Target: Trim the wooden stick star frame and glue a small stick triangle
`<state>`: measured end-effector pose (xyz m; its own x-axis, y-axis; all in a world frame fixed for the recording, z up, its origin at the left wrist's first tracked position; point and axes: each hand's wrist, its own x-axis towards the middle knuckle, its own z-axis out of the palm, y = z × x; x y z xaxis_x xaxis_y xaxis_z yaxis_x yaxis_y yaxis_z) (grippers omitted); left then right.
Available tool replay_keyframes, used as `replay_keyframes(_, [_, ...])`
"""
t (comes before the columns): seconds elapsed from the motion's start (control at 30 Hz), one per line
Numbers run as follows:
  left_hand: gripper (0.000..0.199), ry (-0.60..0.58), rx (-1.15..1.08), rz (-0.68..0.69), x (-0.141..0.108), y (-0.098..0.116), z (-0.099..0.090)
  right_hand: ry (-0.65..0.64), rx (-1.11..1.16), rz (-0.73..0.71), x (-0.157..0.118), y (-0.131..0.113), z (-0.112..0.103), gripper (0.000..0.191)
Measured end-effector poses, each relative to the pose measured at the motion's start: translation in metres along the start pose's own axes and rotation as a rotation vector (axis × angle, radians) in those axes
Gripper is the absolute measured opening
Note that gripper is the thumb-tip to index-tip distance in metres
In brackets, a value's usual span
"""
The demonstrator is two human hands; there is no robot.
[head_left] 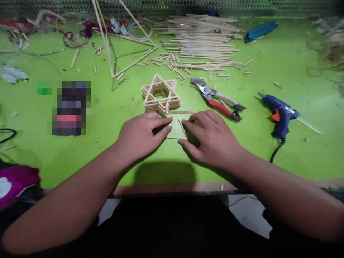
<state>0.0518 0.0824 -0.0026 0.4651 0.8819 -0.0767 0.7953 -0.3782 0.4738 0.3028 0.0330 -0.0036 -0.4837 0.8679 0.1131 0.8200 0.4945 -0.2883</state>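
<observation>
The left hand [139, 136] and right hand [211, 139] are spread, fingertips touching a pale wooden-stick triangle [182, 129]; a slip could jar the stacked wooden star [161, 102] at twelve o'clock.

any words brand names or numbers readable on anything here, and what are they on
No text can be read anywhere. The blue hot glue gun and the pruning shears show no legible marks, and the pixelated object left of the hands is too blurred to read.
</observation>
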Motion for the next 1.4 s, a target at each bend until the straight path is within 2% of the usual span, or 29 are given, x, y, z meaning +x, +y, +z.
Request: replay_keyframes(1.4, [0.036, -0.035, -0.067, -0.022, -0.0009, -0.0015, -0.0011, -0.015, 0.001, -0.019, -0.001, 0.0032, 0.0011, 0.044])
